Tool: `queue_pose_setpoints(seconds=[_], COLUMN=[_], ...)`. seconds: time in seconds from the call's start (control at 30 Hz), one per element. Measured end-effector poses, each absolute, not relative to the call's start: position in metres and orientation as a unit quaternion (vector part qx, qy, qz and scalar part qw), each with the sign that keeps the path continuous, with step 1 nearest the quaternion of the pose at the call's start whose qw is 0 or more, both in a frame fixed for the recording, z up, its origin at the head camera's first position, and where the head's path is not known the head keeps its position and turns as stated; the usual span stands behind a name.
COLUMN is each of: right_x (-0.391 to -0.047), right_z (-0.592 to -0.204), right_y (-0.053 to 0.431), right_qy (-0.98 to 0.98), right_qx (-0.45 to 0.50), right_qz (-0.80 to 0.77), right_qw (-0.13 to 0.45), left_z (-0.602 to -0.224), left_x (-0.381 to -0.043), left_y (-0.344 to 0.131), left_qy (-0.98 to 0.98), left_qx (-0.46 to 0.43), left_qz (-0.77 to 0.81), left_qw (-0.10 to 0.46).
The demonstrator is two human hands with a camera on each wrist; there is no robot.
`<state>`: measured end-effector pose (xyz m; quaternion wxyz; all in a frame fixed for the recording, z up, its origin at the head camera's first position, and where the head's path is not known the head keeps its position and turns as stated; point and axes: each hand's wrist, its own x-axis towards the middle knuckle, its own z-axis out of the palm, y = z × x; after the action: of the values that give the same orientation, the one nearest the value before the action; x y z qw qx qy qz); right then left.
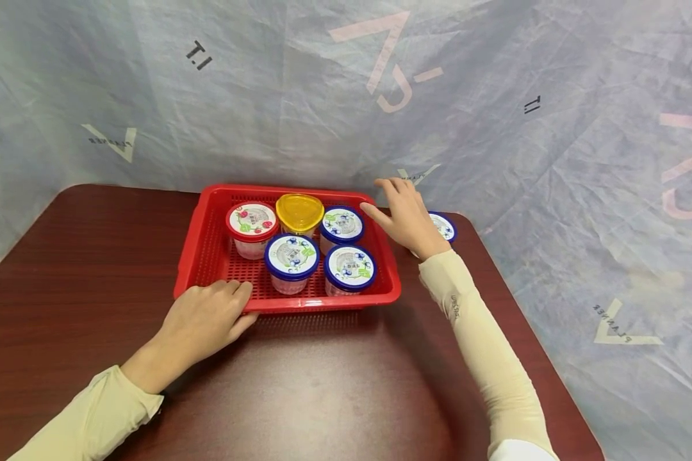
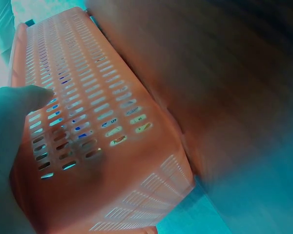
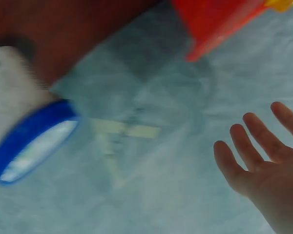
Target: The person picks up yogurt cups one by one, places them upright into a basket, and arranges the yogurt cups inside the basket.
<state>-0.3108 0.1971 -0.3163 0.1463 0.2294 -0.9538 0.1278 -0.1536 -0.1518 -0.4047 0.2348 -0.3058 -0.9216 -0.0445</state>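
Note:
A red plastic basket [image 1: 323, 303] stands on the table, its near rim gripped by my left hand [image 1: 204, 320] at the left part. In the left wrist view the thumb [image 2: 34, 99] lies against the slotted side. Inside are a red-lidded tub [image 1: 252, 221], a yellow-lidded tub [image 1: 300, 212] and three blue-lidded tubs [image 1: 291, 256]. My right hand [image 1: 406, 221], fingers spread and holding nothing, hovers by the basket's far right corner. Another blue-lidded tub [image 3: 34, 141] stands outside the basket, partly hidden behind that hand in the head view.
The dark brown wooden table [image 1: 311, 397] ends on the right not far past the outer tub. A grey printed sheet [image 1: 236, 115] hangs behind the table and along its right side.

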Motion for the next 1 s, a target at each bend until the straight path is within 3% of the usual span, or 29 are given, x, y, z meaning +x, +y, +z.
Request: queue_pose_setpoints(seconds=[0.2, 0.57, 1.0], right_x=[-0.318, -0.327, -0.33], right_z=[-0.342, -0.36, -0.383], right_y=[0.228, 0.276, 0.307], right_qy=[-0.963, -0.968, -0.993], right_qx=[0.181, 0.1, 0.016], right_qz=[0.146, 0.123, 0.091], right_qw=[0.132, 0.194, 0.067], left_z=[-0.406, -0.406, -0.403], left_x=[-0.153, -0.154, -0.151], left_y=[-0.154, -0.152, -0.152], left_qy=[-0.924, -0.918, -0.92], left_qx=[-0.303, -0.31, -0.307], left_qz=[-0.046, -0.047, -0.048], left_qw=[0.231, 0.244, 0.24])
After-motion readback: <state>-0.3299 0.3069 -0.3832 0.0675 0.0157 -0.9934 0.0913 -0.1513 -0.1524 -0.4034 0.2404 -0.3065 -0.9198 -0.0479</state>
